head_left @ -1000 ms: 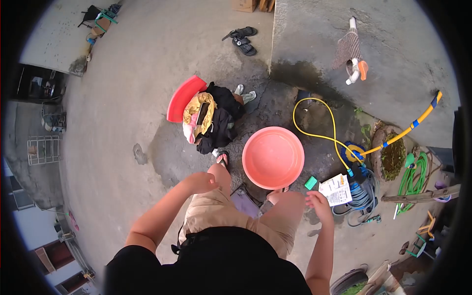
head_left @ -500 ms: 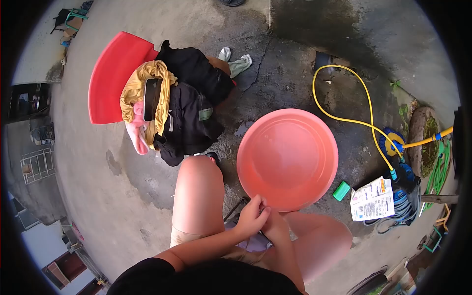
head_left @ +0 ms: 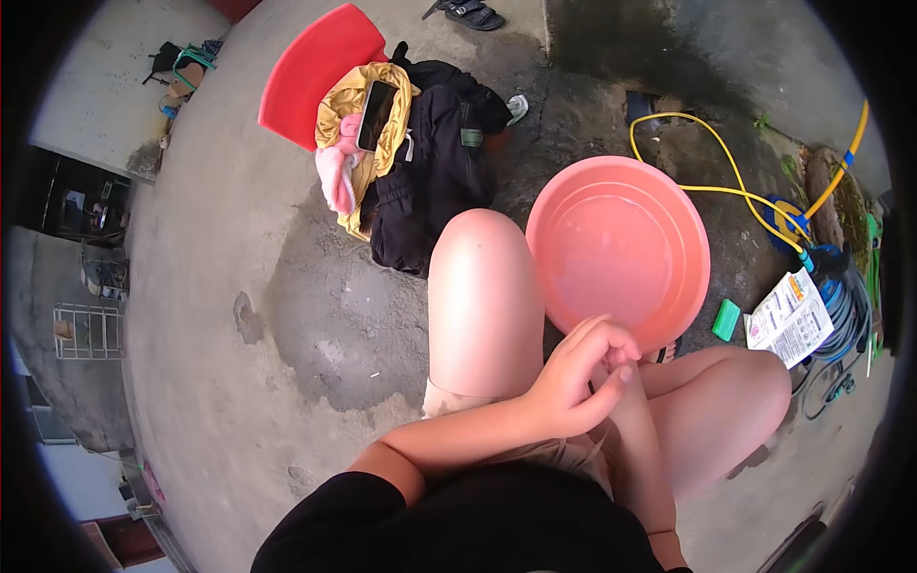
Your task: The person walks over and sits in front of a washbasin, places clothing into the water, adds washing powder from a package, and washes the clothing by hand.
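On the ground (head_left: pixel 201 286), a basin (head_left: pixel 619 244) is sitting right of piled clothes (head_left: pixel 441 158), with a phone (head_left: pixel 376 116) lying on them. Sandals (head_left: pixel 477 15) are lying behind the clothes. Toward the ground's right edge, a block (head_left: pixel 726 320), a packet (head_left: pixel 789 321) and coiled hose (head_left: pixel 844 310) are following in turn. A looping hose (head_left: pixel 669 115) is lying behind the basin.

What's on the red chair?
On the chair lie black clothes, a yellow cloth, a pink cloth and a phone. The seat, and anything under the clothes, is covered.
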`<state>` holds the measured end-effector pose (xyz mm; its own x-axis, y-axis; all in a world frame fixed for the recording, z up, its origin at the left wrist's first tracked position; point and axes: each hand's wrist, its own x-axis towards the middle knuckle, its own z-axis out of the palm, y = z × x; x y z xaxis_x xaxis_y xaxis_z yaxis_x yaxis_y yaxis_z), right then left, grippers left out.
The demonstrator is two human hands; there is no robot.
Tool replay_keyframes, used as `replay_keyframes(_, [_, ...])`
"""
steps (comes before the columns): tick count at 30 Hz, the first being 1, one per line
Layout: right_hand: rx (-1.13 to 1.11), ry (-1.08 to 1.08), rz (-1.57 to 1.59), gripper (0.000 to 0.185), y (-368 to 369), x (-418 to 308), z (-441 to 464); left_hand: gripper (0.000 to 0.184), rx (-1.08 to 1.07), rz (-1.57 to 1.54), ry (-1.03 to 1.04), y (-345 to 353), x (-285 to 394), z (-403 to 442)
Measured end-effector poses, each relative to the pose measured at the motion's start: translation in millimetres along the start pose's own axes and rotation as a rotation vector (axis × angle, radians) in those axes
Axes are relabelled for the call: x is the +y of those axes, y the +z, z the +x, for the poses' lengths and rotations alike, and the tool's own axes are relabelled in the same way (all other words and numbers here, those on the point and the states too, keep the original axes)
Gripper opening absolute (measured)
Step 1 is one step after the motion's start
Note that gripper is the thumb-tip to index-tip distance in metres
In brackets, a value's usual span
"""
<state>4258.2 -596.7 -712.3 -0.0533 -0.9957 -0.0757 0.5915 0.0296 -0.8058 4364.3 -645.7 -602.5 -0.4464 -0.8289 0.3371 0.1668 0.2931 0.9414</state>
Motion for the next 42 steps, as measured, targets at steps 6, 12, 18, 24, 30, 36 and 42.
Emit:
replay_keyframes(6, [-0.051, 0.227, -0.634, 0.028, 7, -40, -3, 0.007, 0.273, 0.221, 0.213, -71, 68, -46])
replay_keyframes(12, [-0.052, 0.228, -0.664, 0.028, -4, -27, -4, 0.009, 0.644, 0.486, 0.006, -167, 41, -42])
replay_keyframes(18, [-0.047, 0.24, -0.706, 0.029, -12, -23, 9, 0.05, 0.629, 0.913, -0.407, -265, -77, -1])
replay_keyframes(24, [-0.017, 0.314, -0.787, 0.03, -5, -24, 19, 0.079, 0.493, 1.151, -0.49, -300, -139, 22])
replay_keyframes(30, [-0.038, 0.302, -0.822, 0.028, -11, -18, 23, 0.039, 0.53, 1.181, -0.466, -288, -131, 26])
replay_keyframes(36, [-0.127, 0.302, -0.898, 0.029, -6, -19, 23, 0.02, 0.601, 0.662, -0.341, -278, -79, 43])
replay_keyframes(42, [-0.147, 0.339, -0.915, 0.029, -2, -26, 23, 0.011, 0.639, 0.916, -0.115, -282, -26, 81])
